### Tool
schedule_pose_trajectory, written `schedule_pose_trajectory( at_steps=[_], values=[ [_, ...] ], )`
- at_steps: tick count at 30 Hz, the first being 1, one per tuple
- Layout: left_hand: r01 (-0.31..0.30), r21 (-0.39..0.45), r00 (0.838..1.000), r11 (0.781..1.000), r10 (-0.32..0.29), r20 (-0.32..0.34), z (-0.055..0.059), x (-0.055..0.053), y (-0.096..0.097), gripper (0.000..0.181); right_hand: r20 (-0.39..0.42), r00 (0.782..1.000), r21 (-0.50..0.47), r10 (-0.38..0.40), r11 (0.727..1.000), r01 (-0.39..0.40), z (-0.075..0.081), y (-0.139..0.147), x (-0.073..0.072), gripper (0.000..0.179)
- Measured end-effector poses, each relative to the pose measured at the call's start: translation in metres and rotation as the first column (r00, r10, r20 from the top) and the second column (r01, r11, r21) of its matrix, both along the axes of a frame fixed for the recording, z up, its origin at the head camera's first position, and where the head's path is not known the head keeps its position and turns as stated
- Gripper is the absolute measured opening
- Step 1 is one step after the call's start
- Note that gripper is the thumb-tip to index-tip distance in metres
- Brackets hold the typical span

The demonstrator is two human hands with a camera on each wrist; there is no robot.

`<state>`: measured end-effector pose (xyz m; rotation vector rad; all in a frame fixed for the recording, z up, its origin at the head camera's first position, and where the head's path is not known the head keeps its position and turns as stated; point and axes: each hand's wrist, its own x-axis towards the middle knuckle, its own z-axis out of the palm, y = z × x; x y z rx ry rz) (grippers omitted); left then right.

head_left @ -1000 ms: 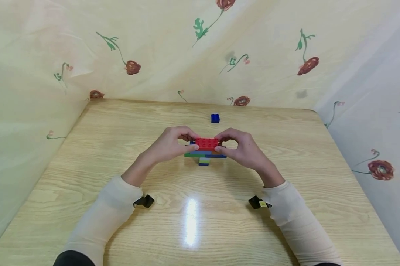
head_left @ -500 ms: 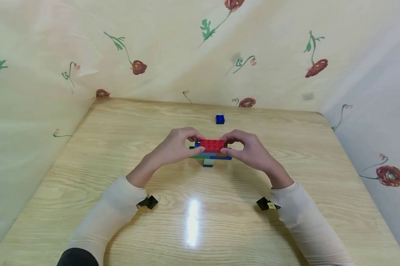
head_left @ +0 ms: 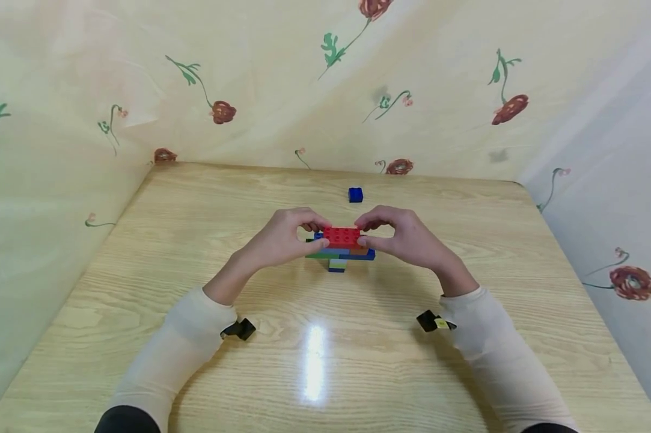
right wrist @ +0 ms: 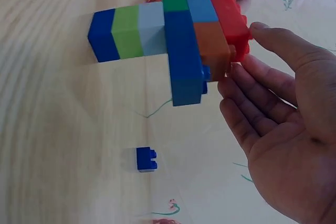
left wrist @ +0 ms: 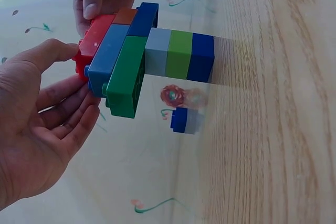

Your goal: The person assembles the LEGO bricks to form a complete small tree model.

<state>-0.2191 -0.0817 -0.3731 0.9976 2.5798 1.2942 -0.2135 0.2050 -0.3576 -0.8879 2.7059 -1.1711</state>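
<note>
A red toy building brick [head_left: 342,237] tops a stack of bricks standing on the table. My left hand [head_left: 282,240] pinches the red brick's left end between thumb and fingers; my right hand [head_left: 406,237] does likewise at its right end. Beneath it, the left wrist view shows a medium-blue brick [left wrist: 109,51] and a green brick [left wrist: 126,77]. An orange-brown brick [right wrist: 212,51] and a long blue brick [right wrist: 184,59] lie under its other end in the right wrist view. Pale grey [left wrist: 156,51], lime [left wrist: 179,53] and dark-blue [left wrist: 203,56] bricks form the narrow column below.
One loose dark-blue brick [head_left: 355,195] sits on the wooden table [head_left: 238,373] behind the stack. Flower-patterned cloth [head_left: 271,78] hangs at the back and both sides. A bright reflection lies on the tabletop in front of the stack.
Both hands stay at the ends of the red brick, and the stack keeps its shape. My right hand has risen slightly; the head view has shifted a little.
</note>
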Motion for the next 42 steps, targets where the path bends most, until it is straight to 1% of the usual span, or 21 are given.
schedule_pose_trajectory(
  at_steps=[4, 7, 10, 16, 18, 23, 29, 36, 42],
  values=[
    [-0.001, -0.001, 1.0, 1.0, 0.001, -0.011, -0.001, 0.0, -0.001, 0.032, 0.022, 0.999, -0.003, -0.033, 0.999, 0.033, 0.005, 0.003, -0.015, 0.024],
    [0.0, -0.003, 1.0, 1.0, 0.0, -0.019, -0.002, -0.001, -0.001, 0.032, 0.041, 0.997, 0.003, -0.071, 0.997, 0.071, 0.005, 0.007, -0.031, 0.022],
    [0.004, -0.005, 1.0, 1.0, -0.004, -0.02, -0.002, -0.001, -0.001, 0.032, 0.08, 0.991, -0.002, -0.103, 0.995, 0.104, 0.003, 0.012, -0.049, 0.022],
    [0.012, -0.015, 1.0, 1.0, -0.012, -0.022, -0.004, -0.001, 0.0, 0.032, 0.189, 0.967, -0.04, -0.168, 0.983, 0.179, -0.004, 0.024, -0.081, 0.025],
    [0.01, -0.022, 1.0, 1.0, -0.01, -0.023, -0.005, -0.001, 0.0, 0.032, 0.191, 0.964, -0.034, -0.187, 0.98, 0.197, -0.007, 0.027, -0.09, 0.026],
    [0.006, -0.022, 1.0, 1.0, -0.006, -0.012, -0.006, -0.001, 0.0, 0.033, 0.168, 0.963, -0.027, -0.209, 0.976, 0.216, -0.013, 0.029, -0.11, 0.028],
    [0.013, -0.015, 1.0, 1.0, -0.014, -0.009, -0.006, -0.002, -0.001, 0.033, 0.193, 0.953, 0.0, -0.234, 0.971, 0.238, -0.025, 0.029, -0.13, 0.032],
    [0.009, -0.015, 1.0, 1.0, -0.009, -0.013, -0.004, -0.004, -0.003, 0.033, 0.23, 0.948, 0.023, -0.218, 0.976, 0.219, -0.042, 0.022, -0.149, 0.039],
    [0.015, -0.002, 1.0, 1.0, -0.015, -0.011, -0.005, -0.004, -0.002, 0.032, 0.293, 0.925, 0.082, -0.243, 0.97, 0.228, -0.065, 0.019, -0.158, 0.04]
  ],
)
